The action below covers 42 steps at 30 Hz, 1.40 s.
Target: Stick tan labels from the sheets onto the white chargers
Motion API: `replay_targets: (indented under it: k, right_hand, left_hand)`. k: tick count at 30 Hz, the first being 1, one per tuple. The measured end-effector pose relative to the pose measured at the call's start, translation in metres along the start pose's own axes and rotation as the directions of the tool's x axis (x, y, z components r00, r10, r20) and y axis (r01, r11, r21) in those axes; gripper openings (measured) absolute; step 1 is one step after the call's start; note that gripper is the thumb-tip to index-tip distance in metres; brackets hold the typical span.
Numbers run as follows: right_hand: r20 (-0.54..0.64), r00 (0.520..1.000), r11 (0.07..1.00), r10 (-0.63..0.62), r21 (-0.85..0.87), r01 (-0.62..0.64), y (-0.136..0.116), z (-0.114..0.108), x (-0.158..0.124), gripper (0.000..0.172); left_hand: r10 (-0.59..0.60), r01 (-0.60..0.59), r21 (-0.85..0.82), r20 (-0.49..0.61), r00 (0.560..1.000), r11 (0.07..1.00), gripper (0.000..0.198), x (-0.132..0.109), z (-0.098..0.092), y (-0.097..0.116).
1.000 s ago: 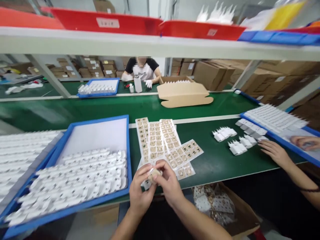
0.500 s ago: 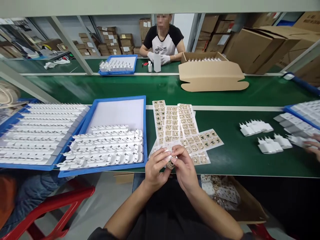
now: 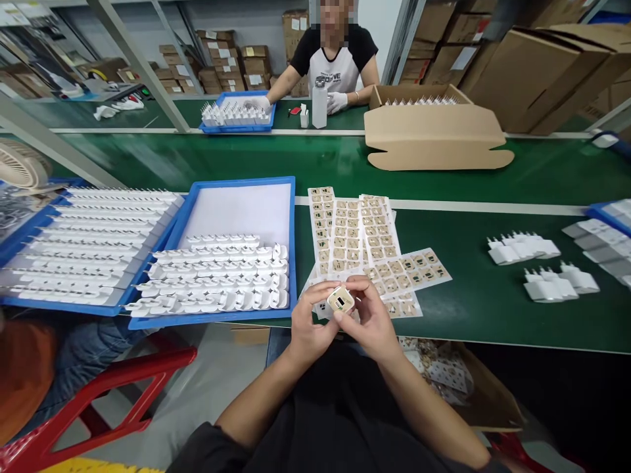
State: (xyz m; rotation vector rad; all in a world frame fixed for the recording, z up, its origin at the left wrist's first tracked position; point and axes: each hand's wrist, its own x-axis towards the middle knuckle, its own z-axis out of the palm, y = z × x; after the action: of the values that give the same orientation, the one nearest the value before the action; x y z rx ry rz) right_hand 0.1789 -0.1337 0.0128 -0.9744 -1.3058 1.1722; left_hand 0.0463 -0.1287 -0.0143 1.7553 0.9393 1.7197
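Note:
A small white plug charger point(image 3: 341, 300) sits between my two hands, its face with a beige sticker and a dark port slot turned up toward me. My left hand point(image 3: 313, 322) grips it from the left side, fingers bent around it. From the right, my right hand point(image 3: 369, 320) pinches it with thumb and fingers; a metal prong shows near those fingers. Just beyond my hands lie overlapping sticker sheets point(image 3: 348, 240) with rows of beige labels. Left of them, a blue tray point(image 3: 292, 249) holds rows of white chargers point(image 3: 217, 282).
Another blue tray point(image 3: 114, 310) of chargers stands far left. Loose chargers point(image 3: 555, 288) lie on the green table at right. Across the bench, a gloved person point(image 3: 340, 62) sits between a tray and an open carton point(image 3: 434, 138). A red stool point(image 3: 128, 387) stands lower left.
The charger has been turned so its stickered face shows more fully. The person opposite has reached an arm to the tray there. A hand at the right edge has left view.

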Motion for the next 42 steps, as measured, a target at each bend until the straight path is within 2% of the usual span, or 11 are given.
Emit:
replay_targets:
  k: [6, 14, 23, 27, 30, 33, 36, 38, 39, 40, 42]
  right_hand:
    - [-0.118, 0.99, 0.992, -0.083, -0.102, 0.071, -0.001, 0.0, 0.004, 0.006]
    - [0.076, 0.982, 0.916, -0.172, -0.355, 0.188, -0.021, -0.029, 0.015, 0.01]
    - [0.192, 0.924, 0.781, -0.332, -0.493, 0.383, -0.029, -0.032, 0.018, 0.013]
    - [0.232, 0.854, 0.665, -0.465, -0.545, 0.51, -0.023, -0.033, 0.013, 0.016]
    - [0.344, 0.852, 0.744, -0.396, -0.423, 0.517, -0.024, -0.036, 0.001, 0.017]
    - [0.531, 0.839, 0.913, -0.119, -0.275, 0.303, -0.018, -0.047, -0.021, 0.014]
    - [0.595, 0.764, 0.951, 0.251, -0.3, -0.078, 0.018, -0.071, -0.053, 0.015]
    - [0.454, 0.741, 0.868, 0.496, -0.28, -0.41, 0.059, -0.095, -0.076, 0.021]
    - [0.272, 0.73, 0.779, 0.627, -0.201, -0.594, 0.082, -0.109, -0.087, 0.028]
    - [0.036, 0.674, 0.674, 0.738, -0.095, -0.733, 0.104, -0.123, -0.098, 0.036]
    - [-0.211, 0.596, 0.603, 0.775, -0.034, -0.797, 0.14, -0.152, -0.117, 0.039]
  left_hand:
    - [0.105, -0.111, 0.055, 0.091, 0.99, 0.992, 0.046, 0.005, -0.001, 0.001]
    - [0.05, -0.056, 0.039, 0.132, 0.99, 0.998, 0.045, 0.009, -0.011, 0.0]
    - [0.093, -0.105, 0.06, 0.167, 0.981, 0.993, 0.046, 0.012, -0.014, 0.004]
    - [-0.065, 0.062, 0.027, 0.139, 0.988, 0.998, 0.045, 0.006, -0.013, 0.003]
    - [-0.259, 0.263, -0.012, 0.128, 0.957, 0.965, 0.041, 0.003, -0.012, -0.002]
    - [-0.373, 0.379, -0.025, 0.13, 0.919, 0.925, 0.039, 0.004, -0.012, -0.008]
    - [-0.4, 0.409, -0.029, 0.152, 0.904, 0.912, 0.038, 0.006, -0.009, -0.013]
    - [-0.403, 0.415, -0.036, 0.177, 0.898, 0.909, 0.037, 0.007, -0.006, -0.016]
    - [-0.404, 0.418, -0.04, 0.191, 0.895, 0.907, 0.037, 0.006, -0.003, -0.017]
    - [-0.405, 0.421, -0.042, 0.206, 0.891, 0.906, 0.037, 0.006, 0.0, -0.019]
    - [-0.4, 0.42, -0.043, 0.234, 0.886, 0.906, 0.037, 0.006, 0.007, -0.02]
